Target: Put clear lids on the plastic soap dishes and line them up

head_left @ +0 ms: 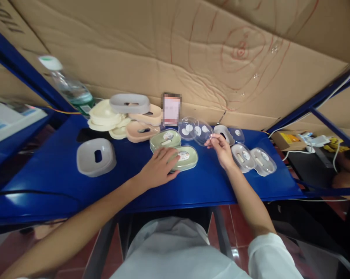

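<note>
My left hand (pixel 160 166) curves over the left end of a green soap box (pixel 188 158) with a clear lid and a round label, its thumb at the near side. Just behind is a second green soap box (pixel 167 136), partly behind my fingers. My right hand (pixel 221 151) pinches the near right edge of a clear oval lid (pixel 203 131) with a white sticker. This lid overlaps another clear lid (pixel 187 128) to its left. Right of my right hand lie two lidded grey soap boxes (pixel 244 157) (pixel 264 161).
A grey slotted tray (pixel 96 159) sits at left on the blue table (pixel 140 193). Behind are stacked cream pieces (pixel 105 114), peach trays (pixel 142 131), a grey tray (pixel 130 104), a water bottle (pixel 73 89) and a phone (pixel 171 109). Cardboard (pixel 119 46) walls the back.
</note>
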Tool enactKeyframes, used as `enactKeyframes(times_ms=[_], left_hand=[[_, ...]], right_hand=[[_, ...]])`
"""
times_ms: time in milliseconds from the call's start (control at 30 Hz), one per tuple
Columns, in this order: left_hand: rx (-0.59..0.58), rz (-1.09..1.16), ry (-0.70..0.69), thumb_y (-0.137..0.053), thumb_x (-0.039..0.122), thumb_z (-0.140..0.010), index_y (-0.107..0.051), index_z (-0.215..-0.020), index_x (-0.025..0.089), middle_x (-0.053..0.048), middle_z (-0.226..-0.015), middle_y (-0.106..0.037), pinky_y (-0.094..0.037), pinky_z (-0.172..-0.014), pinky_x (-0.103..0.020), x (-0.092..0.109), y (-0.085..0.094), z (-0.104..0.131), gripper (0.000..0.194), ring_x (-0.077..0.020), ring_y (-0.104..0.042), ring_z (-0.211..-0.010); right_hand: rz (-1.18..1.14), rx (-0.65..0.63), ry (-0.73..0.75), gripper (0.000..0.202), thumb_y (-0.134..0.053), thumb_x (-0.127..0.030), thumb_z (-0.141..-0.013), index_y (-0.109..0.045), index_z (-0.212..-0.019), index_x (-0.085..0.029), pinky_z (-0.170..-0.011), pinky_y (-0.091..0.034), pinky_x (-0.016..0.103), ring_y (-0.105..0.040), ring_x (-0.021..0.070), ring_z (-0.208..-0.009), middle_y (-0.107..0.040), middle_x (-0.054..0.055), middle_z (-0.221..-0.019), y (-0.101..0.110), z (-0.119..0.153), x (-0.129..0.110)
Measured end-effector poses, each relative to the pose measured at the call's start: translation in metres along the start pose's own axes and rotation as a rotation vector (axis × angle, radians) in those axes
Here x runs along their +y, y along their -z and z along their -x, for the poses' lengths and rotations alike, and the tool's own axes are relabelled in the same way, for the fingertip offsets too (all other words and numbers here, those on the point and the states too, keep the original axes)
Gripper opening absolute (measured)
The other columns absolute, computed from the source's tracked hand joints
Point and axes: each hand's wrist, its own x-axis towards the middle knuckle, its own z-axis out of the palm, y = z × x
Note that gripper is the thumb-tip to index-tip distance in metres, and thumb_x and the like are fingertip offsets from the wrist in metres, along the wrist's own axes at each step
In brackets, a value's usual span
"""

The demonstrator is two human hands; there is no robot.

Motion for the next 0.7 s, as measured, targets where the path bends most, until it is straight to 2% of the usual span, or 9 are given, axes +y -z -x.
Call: enactKeyframes(times_ms=[100,200,267,367,467,567,633,700], left_hand=[[0.012,0.138,-0.054,-0.066,0.037,-0.098,-0.068,-0.134,0.019,-0.018,-0.142,-0.065,-0.05,-0.114,-0.055,-0.007,-0.007,-0.003,0.039,-0.0359,-0.061,-0.135],[0.047,0.172,-0.039,-0.065,0.037,-0.101,-0.065,-0.137,0.02,-0.017,-0.145,-0.064,-0.049,-0.117,-0.053,-0.01,-0.011,0.001,0.04,-0.0334,-0.059,-0.139],[0.045,0.179,-0.028,-0.065,0.039,-0.101,-0.065,-0.137,0.021,-0.016,-0.146,-0.063,-0.048,-0.118,-0.052,-0.01,-0.011,0.004,0.04,-0.0327,-0.058,-0.14],[0.043,0.184,-0.002,-0.066,0.041,-0.101,-0.066,-0.136,0.022,-0.016,-0.147,-0.063,-0.047,-0.119,-0.052,-0.011,-0.01,0.006,0.04,-0.0327,-0.058,-0.141],[0.051,0.188,0.007,-0.066,0.041,-0.101,-0.066,-0.136,0.022,-0.015,-0.147,-0.063,-0.047,-0.119,-0.052,-0.011,-0.009,0.006,0.04,-0.0325,-0.058,-0.141],[0.063,0.185,-0.005,-0.067,0.04,-0.1,-0.066,-0.136,0.021,-0.015,-0.146,-0.063,-0.047,-0.118,-0.052,-0.011,-0.011,0.006,0.041,-0.0327,-0.058,-0.14],[0.065,0.176,-0.009,-0.068,0.041,-0.099,-0.066,-0.137,0.021,-0.016,-0.146,-0.064,-0.048,-0.118,-0.052,-0.011,-0.012,0.006,0.042,-0.0329,-0.058,-0.14],[0.061,0.172,-0.007,-0.068,0.041,-0.099,-0.066,-0.137,0.021,-0.016,-0.146,-0.064,-0.048,-0.118,-0.052,-0.012,-0.011,0.006,0.043,-0.0332,-0.058,-0.141]], right_hand=[[0.011,0.043,-0.019,0.051,-0.059,-0.06,-0.098,-0.054,-0.133,-0.024,-0.085,-0.064,0.042,-0.078,0.0246,-0.092,-0.078,0.006,-0.096,-0.003,-0.003,0.016],[0.249,0.065,0.02,0.052,-0.05,-0.051,-0.103,-0.047,-0.145,-0.02,-0.084,-0.063,0.042,-0.077,0.0234,-0.087,-0.077,0.006,-0.091,-0.005,-0.001,0.03],[0.405,0.06,0.051,0.049,-0.044,-0.044,-0.105,-0.048,-0.146,-0.017,-0.083,-0.062,0.042,-0.074,0.0228,-0.081,-0.076,0.006,-0.088,-0.005,0.0,0.035],[0.529,0.065,0.077,0.045,-0.046,-0.039,-0.103,-0.057,-0.139,-0.014,-0.086,-0.061,0.044,-0.07,0.0242,-0.08,-0.075,0.008,-0.09,-0.002,0.001,0.035],[0.651,0.118,0.124,0.044,-0.05,-0.036,-0.099,-0.062,-0.134,-0.013,-0.105,-0.054,0.053,-0.067,0.0301,-0.106,-0.073,0.017,-0.113,0.003,0.0,0.03],[0.749,0.191,0.162,0.047,-0.053,-0.032,-0.095,-0.063,-0.136,-0.01,-0.116,-0.04,0.068,-0.056,0.0391,-0.132,-0.063,0.026,-0.14,0.007,0.0,0.027],[0.793,0.223,0.175,0.049,-0.053,-0.029,-0.094,-0.063,-0.137,-0.008,-0.115,-0.039,0.073,-0.054,0.0425,-0.135,-0.06,0.029,-0.144,0.009,0.0,0.028],[0.819,0.236,0.187,0.048,-0.05,-0.025,-0.094,-0.064,-0.136,-0.007,-0.114,-0.041,0.072,-0.056,0.0417,-0.134,-0.061,0.03,-0.143,0.008,-0.001,0.029]])
